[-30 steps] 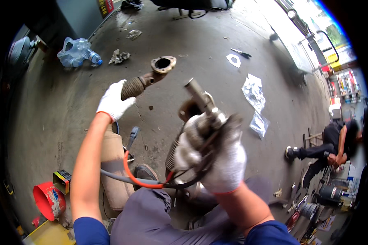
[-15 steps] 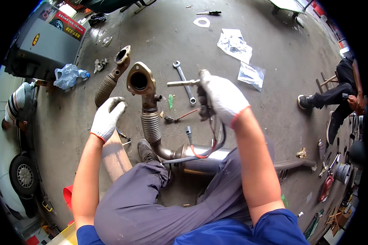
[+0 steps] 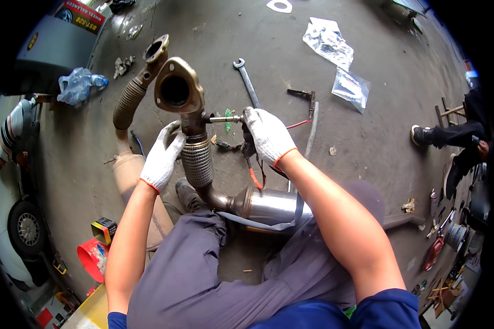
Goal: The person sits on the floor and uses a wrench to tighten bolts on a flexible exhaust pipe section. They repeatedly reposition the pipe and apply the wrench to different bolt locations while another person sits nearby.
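An exhaust pipe [image 3: 198, 159] with an oval flange and a ribbed flexible section stands upright, its lower end curving into a shiny metal canister [image 3: 269, 204]. My gloved right hand [image 3: 268, 134] is closed around a tool with a slim metal shaft [image 3: 224, 119]. The shaft's tip meets the small side port below the flange. Dark parts and wires hang under that hand, partly hidden by it. My gloved left hand [image 3: 163, 156] is at the pipe's left side, fingers apart and slightly curved, close to the ribbed section; whether they touch it is unclear.
A second exhaust pipe [image 3: 130, 107] stands to the left. On the floor lie a wrench [image 3: 247, 82], a dark clamp [image 3: 303, 96], a grey hose [image 3: 313, 129] and plastic bags [image 3: 328, 41]. A water bottle [image 3: 81, 86] lies far left. Other people are at both sides.
My right hand has moved left and down, bringing the metal shaft to the pipe's side port. My left hand has shifted right, closer to the pipe. The dark clamp now shows on the floor.
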A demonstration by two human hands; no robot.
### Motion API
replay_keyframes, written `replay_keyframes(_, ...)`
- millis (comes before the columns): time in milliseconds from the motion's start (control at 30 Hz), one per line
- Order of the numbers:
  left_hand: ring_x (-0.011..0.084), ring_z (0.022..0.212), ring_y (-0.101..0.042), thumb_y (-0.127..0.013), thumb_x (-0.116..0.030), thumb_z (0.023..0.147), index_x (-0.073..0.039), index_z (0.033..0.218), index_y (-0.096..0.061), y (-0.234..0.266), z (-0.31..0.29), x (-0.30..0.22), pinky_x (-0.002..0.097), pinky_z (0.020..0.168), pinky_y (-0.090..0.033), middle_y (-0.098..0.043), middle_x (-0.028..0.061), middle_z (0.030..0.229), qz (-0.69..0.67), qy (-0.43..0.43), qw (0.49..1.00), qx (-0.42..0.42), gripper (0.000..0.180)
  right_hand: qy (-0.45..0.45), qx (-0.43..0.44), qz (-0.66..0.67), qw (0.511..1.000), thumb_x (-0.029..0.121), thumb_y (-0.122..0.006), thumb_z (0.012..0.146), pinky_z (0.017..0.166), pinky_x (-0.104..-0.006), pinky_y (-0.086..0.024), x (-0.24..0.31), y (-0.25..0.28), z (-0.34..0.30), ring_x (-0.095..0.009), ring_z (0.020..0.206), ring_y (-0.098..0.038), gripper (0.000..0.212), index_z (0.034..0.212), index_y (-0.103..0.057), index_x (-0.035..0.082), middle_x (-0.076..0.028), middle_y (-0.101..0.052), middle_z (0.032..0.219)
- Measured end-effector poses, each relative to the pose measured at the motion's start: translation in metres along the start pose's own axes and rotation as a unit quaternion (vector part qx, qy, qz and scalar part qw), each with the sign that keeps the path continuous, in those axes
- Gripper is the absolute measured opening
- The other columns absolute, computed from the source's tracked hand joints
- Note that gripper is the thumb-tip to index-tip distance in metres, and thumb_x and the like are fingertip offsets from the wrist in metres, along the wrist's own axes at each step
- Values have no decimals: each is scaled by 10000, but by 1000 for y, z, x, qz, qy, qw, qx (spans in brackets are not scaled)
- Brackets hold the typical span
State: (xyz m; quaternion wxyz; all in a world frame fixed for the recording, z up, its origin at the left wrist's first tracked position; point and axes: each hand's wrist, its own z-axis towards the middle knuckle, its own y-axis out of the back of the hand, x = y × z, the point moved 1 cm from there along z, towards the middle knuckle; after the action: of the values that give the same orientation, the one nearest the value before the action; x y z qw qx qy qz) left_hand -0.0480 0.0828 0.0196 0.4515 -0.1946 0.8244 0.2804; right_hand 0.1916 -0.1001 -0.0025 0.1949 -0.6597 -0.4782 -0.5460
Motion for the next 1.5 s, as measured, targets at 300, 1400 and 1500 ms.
replay_keyframes(300, 302, 1274, -705, -613, -488, 1150, -18, 1549, -565, -35, 28, 24, 415, 1141, -502, -741, 207, 1350, 19, -74, 996, -50, 619, -20, -23, 38, 999, 467, -474, 1202, 813, -433, -541, -2, -17, 12, -280, 810, -637, 532, 1076, -678, -7, -143, -678, 882)
replay_keyframes(1400, 379, 1141, -735, -537, -397, 1188, -27, 1448, -613, -46, 23, 28, 451, 1015, -549, -746, 217, 1223, 30, -138, 985, -96, 459, 215, -94, -66, 970, 367, -505, 1194, 802, -518, -561, -8, -68, 30, -466, 850, -723, 420, 1073, -684, 7, -252, -732, 874)
replay_keyframes(1500, 379, 1141, -736, -543, -398, 1186, -28, 1454, -611, -46, 23, 27, 453, 1015, -549, -747, 216, 1225, 37, -137, 985, -94, 462, 198, -91, -48, 975, 361, -510, 1193, 796, -510, -564, -7, -71, 28, -453, 839, -732, 417, 1069, -690, 6, -246, -735, 866)
